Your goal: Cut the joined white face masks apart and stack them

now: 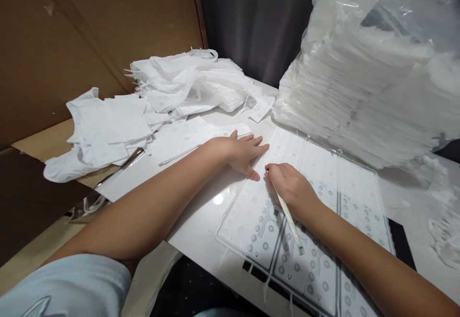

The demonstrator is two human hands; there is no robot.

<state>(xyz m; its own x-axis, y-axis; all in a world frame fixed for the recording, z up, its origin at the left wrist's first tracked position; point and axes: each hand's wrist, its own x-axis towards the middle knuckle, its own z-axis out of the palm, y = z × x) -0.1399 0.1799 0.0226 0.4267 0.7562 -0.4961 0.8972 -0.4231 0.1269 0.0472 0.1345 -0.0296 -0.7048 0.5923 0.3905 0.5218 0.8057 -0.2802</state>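
Note:
My right hand (293, 187) is closed around a slim, pale pen-like stick (290, 223). Its working tip is hidden by my fingers, and the back end slants down toward me. Beneath that hand lies a flat white translucent panel (359, 178) with rows of small grey rings and dark dividing lines. My left hand (244, 154) rests palm down with spread fingers near the panel's left edge, holding nothing. Just beyond my left wrist lies a small stack of thin white sheets (179, 137).
Heaps of white cut sheets (194, 82) and a looser pile (111, 120) lie at the back left. A tall stack of white sheets in a clear plastic bag (359, 77) stands at the back right. Brown cardboard (89, 29) walls the left; a dark curtain (258, 25) hangs behind.

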